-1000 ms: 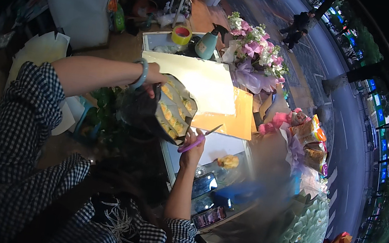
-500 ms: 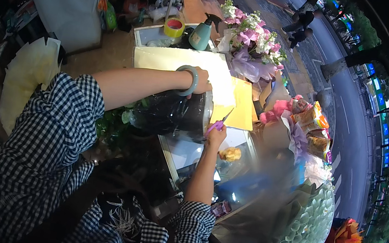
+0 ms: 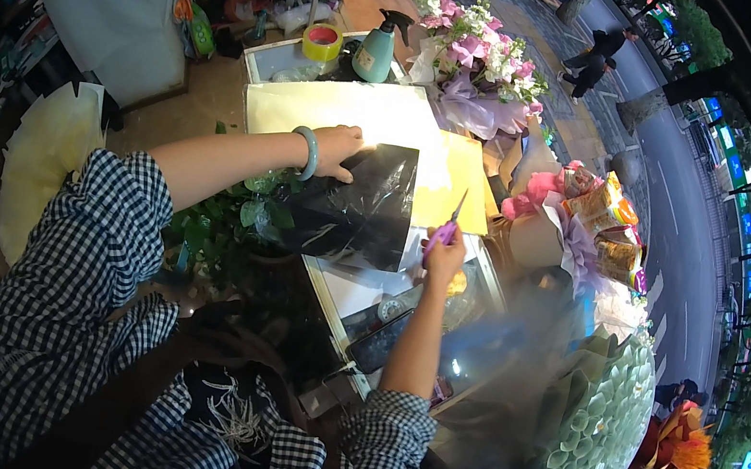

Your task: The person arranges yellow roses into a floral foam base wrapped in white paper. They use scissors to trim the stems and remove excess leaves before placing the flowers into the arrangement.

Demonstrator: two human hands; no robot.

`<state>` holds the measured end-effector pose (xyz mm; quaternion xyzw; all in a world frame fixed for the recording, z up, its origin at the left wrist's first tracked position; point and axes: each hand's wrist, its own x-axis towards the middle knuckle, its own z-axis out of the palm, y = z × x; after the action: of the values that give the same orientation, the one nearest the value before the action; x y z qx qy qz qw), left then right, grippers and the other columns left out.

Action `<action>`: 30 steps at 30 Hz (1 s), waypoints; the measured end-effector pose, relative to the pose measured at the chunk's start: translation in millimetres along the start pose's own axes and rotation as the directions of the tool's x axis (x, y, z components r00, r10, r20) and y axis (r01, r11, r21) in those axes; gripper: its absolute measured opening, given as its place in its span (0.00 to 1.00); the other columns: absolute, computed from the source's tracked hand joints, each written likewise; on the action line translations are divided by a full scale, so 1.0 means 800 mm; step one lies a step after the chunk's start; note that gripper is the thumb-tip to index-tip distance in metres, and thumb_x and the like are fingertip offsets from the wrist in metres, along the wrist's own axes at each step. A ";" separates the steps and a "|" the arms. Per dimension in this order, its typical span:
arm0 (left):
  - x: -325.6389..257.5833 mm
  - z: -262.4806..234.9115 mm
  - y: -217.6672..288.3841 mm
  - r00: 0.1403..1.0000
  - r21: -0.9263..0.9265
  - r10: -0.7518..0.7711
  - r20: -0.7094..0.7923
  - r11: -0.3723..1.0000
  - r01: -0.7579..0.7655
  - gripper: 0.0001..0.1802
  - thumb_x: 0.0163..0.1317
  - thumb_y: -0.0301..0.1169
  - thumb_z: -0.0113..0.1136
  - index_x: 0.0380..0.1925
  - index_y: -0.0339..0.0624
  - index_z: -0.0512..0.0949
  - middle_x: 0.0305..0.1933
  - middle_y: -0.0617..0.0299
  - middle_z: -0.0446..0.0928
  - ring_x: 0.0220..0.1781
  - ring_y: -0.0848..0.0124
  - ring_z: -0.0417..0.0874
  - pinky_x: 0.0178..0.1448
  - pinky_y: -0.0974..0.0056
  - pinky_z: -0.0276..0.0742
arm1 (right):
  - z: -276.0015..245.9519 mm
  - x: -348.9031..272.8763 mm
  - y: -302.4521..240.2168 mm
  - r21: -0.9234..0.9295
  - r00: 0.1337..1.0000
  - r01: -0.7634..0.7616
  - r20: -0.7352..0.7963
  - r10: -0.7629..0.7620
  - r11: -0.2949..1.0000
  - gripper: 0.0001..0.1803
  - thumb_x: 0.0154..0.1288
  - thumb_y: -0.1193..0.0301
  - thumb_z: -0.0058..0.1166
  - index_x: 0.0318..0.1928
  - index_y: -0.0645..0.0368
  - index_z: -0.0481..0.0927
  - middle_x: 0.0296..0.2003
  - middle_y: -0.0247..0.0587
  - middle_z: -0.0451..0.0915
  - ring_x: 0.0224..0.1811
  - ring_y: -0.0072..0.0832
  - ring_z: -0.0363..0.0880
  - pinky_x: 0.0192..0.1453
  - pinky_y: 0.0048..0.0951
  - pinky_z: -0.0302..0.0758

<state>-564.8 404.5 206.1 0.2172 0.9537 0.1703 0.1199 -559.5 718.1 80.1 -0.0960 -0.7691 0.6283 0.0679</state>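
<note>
My left hand [image 3: 338, 150], with a pale green bangle on the wrist, presses on the top left corner of a shiny black sheet [image 3: 362, 205] that lies spread across the near part of the worktable. My right hand [image 3: 444, 253] is closed around purple-handled scissors [image 3: 444, 229], blades pointing up and away, just right of the sheet's right edge. Cream and yellow paper sheets [image 3: 383, 119] lie flat under and beyond the black sheet. A leafy green plant [image 3: 232, 223] sits under my left forearm.
A teal spray bottle [image 3: 377, 48] and a yellow tape roll [image 3: 322, 40] stand at the table's far end. A pink and white bouquet [image 3: 475, 55] lies behind the paper. Wrapped bouquets [image 3: 591, 218] crowd the right side, a pale green one [image 3: 598, 433] lower right. A street with walkers lies beyond.
My left hand has brought the black sheet down from a raised, crumpled hold and laid it flat on the table. My right hand with the scissors has stayed near the sheet's right edge.
</note>
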 end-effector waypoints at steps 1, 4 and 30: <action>0.002 -0.002 0.000 1.000 0.025 -0.004 0.012 1.000 0.004 0.35 0.53 0.31 0.63 0.63 0.42 0.64 0.58 0.49 0.66 0.59 0.53 0.70 0.64 0.57 0.68 | -0.021 0.001 -0.024 -0.008 0.996 0.015 0.085 -0.014 1.000 0.18 0.54 0.76 0.63 0.46 0.67 0.77 0.28 0.34 0.79 0.28 0.19 0.76 0.33 0.22 0.73; 0.008 -0.009 0.005 0.999 0.067 0.029 0.041 0.997 -0.032 0.32 0.54 0.26 0.57 0.62 0.43 0.65 0.57 0.50 0.68 0.57 0.53 0.72 0.62 0.56 0.69 | -0.069 -0.007 -0.091 -0.222 0.936 0.198 0.332 -0.117 0.955 0.23 0.54 0.67 0.67 0.46 0.66 0.75 0.27 0.33 0.76 0.25 0.20 0.70 0.29 0.23 0.68; -0.076 0.002 -0.090 0.962 0.064 -0.192 0.194 0.981 0.183 0.40 0.45 0.44 0.72 0.54 0.31 0.69 0.53 0.43 0.73 0.58 0.51 0.73 0.61 0.57 0.70 | 0.046 -0.272 -0.053 0.081 0.609 -0.391 0.769 0.192 0.917 0.29 0.60 0.66 0.63 0.59 0.60 0.69 0.36 0.30 0.76 0.36 0.16 0.72 0.41 0.16 0.68</action>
<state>-538.0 316.3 187.2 0.1446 0.9567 0.1140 0.2253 -358.5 624.4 117.8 0.0545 -0.6195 0.7023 -0.3466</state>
